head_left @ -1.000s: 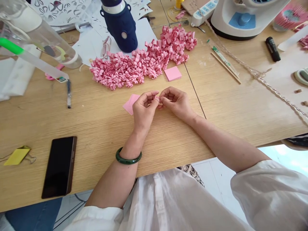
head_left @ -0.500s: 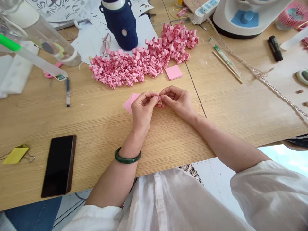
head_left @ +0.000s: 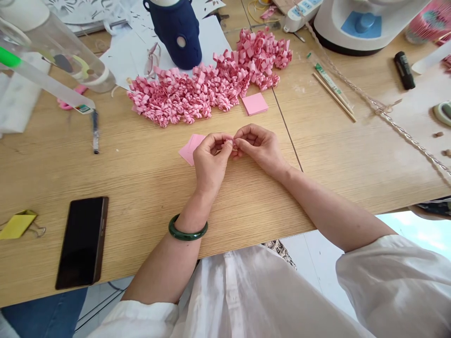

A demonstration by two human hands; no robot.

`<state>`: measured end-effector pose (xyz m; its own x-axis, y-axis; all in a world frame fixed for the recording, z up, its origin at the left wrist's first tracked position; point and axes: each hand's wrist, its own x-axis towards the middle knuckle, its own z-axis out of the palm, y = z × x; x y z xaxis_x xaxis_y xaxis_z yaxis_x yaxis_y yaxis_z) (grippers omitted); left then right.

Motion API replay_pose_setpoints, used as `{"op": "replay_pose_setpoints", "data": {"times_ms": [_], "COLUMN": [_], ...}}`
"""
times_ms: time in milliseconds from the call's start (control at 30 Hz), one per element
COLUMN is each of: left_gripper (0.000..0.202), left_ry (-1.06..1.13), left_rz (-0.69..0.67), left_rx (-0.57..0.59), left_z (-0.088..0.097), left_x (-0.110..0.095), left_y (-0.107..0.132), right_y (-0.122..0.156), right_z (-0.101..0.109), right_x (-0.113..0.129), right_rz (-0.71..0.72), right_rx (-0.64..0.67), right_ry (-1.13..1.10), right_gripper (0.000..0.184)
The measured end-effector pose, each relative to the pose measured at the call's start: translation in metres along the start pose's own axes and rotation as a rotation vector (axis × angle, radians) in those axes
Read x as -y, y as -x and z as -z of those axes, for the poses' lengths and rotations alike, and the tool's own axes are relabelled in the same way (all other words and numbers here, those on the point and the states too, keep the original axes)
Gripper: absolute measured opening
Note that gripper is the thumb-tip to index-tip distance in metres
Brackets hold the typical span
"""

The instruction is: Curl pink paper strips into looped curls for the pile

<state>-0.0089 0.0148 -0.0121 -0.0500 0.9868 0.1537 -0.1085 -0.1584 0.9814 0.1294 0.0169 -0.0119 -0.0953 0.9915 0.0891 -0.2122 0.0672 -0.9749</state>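
Observation:
My left hand (head_left: 210, 158) and my right hand (head_left: 259, 146) meet fingertip to fingertip above the wooden table (head_left: 148, 188). Both pinch a small pink paper piece (head_left: 230, 142), mostly hidden by the fingers. A green bangle (head_left: 188, 231) circles my left wrist. A flat pink paper square (head_left: 189, 148) lies under my left fingers. A second stack of pink squares (head_left: 254, 103) rests farther back. Behind it spreads a heap of curled pink paper pieces (head_left: 207, 84).
A black phone (head_left: 82, 241) lies at the near left, a yellow binder clip (head_left: 16, 225) beside it. A dark blue bottle (head_left: 177, 30), clear plastic bottle (head_left: 52, 47), pen (head_left: 95, 131), chopsticks (head_left: 333, 94), black marker (head_left: 403, 70) and white appliance (head_left: 362, 23) stand farther back.
Both hands stay pinched on the pink piece with only small finger movements. The view has shifted slightly, so the table's things sit a little farther left.

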Motion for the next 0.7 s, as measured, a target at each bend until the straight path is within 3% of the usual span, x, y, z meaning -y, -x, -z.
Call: {"op": "replay_pose_setpoints", "data": {"times_ms": [400,700], "left_gripper": [0.006,0.006], "left_ry": [0.104,0.195], "left_rz": [0.132,0.192], "left_rx": [-0.026,-0.072], "left_z": [-0.0012,-0.0038], "left_x": [0.0032,-0.0005], "left_y": [-0.0008,-0.0017], "right_y": [0.0025,0.0031], "right_z": [0.0026,0.0008], "right_x": [0.0034,-0.0011], "right_rz": [-0.006,0.060], "right_rx": [0.017,0.012], "right_ry": [0.058,0.146], "right_gripper": [0.022,0.031]}}
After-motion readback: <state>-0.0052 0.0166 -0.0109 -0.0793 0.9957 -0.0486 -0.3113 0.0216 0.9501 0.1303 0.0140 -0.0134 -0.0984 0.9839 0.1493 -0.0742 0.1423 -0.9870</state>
